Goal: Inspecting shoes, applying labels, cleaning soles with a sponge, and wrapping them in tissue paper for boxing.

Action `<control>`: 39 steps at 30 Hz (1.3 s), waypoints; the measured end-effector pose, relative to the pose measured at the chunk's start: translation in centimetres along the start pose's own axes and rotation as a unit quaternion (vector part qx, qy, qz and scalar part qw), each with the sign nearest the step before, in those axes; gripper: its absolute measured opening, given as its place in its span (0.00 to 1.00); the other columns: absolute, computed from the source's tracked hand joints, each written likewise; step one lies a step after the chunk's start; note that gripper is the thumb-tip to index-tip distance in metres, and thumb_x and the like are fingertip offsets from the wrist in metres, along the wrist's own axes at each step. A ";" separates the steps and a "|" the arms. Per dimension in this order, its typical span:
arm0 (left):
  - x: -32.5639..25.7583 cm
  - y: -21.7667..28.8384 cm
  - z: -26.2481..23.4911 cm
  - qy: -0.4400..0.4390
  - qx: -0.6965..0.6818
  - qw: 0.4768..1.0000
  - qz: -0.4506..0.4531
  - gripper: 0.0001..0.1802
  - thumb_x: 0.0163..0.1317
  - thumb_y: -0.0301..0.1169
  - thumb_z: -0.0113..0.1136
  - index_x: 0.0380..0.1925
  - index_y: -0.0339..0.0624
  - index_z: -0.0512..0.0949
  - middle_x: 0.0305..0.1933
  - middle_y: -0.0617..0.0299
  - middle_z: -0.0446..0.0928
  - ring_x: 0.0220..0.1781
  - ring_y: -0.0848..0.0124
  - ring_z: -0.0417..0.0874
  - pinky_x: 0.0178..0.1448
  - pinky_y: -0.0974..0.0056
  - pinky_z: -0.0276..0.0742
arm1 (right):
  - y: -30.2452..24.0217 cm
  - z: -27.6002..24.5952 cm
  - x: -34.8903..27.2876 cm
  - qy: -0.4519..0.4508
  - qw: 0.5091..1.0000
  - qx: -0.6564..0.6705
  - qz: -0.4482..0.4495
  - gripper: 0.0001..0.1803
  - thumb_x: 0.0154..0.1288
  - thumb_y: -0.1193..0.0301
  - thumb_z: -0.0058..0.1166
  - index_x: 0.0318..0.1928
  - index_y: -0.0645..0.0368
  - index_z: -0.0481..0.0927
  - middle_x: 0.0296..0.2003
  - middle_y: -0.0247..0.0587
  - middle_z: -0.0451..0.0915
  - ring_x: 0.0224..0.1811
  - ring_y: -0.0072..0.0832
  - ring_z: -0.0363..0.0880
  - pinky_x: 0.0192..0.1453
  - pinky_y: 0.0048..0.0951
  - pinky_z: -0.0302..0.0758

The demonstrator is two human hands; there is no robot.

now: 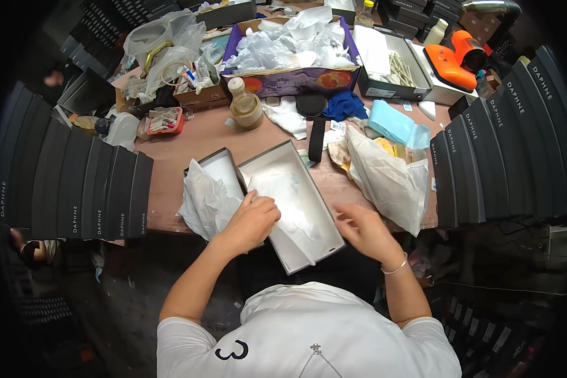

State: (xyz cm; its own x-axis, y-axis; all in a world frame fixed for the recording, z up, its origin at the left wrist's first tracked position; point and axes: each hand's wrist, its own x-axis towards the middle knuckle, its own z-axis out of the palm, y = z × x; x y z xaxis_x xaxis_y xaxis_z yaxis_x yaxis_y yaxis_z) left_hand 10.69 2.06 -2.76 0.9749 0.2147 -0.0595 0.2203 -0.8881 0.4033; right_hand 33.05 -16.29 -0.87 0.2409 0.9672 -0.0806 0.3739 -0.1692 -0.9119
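An open shoe box (314,189), white inside with a dark rim, lies slanted at the table's front edge, jutting past it toward me. White tissue paper (283,195) lines it. My left hand (253,222) is over the box's left side, its fingers curled together on the tissue. Just off the right wall is my right hand (363,232), fingers apart and nothing visible in them. Left of the box lies a second open box part, probably its lid (218,169), with crumpled tissue (208,198) over its near end.
Stacks of dark shoe boxes (94,183) and more boxes (504,145) flank me. A purple carton (290,82) full of crumpled paper stands behind. Nearer are a glue jar (247,112), a red tray (166,120), a blue cloth (345,106), a white paper bag (387,176) and an orange device (453,63).
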 end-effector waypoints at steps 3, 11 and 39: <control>-2.7 0.9 -1.0 0.059 -0.063 0.996 0.007 0.09 0.48 0.20 0.59 0.31 0.38 0.74 0.42 0.55 0.75 0.58 0.57 0.73 0.65 0.49 0.66 | 0.3 6.0 1.9 -0.086 0.980 -0.146 -0.101 0.38 0.57 0.70 0.61 0.67 0.61 0.60 0.62 0.59 0.65 0.62 0.51 0.66 0.66 0.42 0.64; -6.1 -1.3 1.5 0.188 -0.124 0.971 -0.078 0.09 0.50 0.18 0.56 0.33 0.34 0.73 0.42 0.49 0.76 0.54 0.51 0.77 0.55 0.55 0.74 | 1.7 5.9 5.2 -0.050 0.985 -0.136 -0.090 0.16 0.58 0.72 0.57 0.48 0.61 0.80 0.35 0.53 0.81 0.37 0.49 0.80 0.41 0.41 0.75; 6.3 -1.4 7.1 0.288 -0.252 0.900 -0.207 0.20 0.52 0.16 0.47 0.46 0.38 0.75 0.47 0.44 0.77 0.38 0.48 0.79 0.45 0.58 0.77 | 6.8 2.5 2.3 0.103 0.965 0.228 0.071 0.18 0.70 0.71 0.49 0.56 0.68 0.72 0.45 0.33 0.78 0.44 0.17 0.72 0.50 0.22 0.70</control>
State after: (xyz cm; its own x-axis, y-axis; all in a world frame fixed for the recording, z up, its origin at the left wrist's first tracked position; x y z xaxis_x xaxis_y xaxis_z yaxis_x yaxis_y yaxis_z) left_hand 16.78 1.75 -10.16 0.6014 0.7891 0.1254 0.3756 -0.4177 0.8273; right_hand 33.92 -14.70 -8.23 0.4522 0.8738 -0.1789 -0.0987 -0.1503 -0.9837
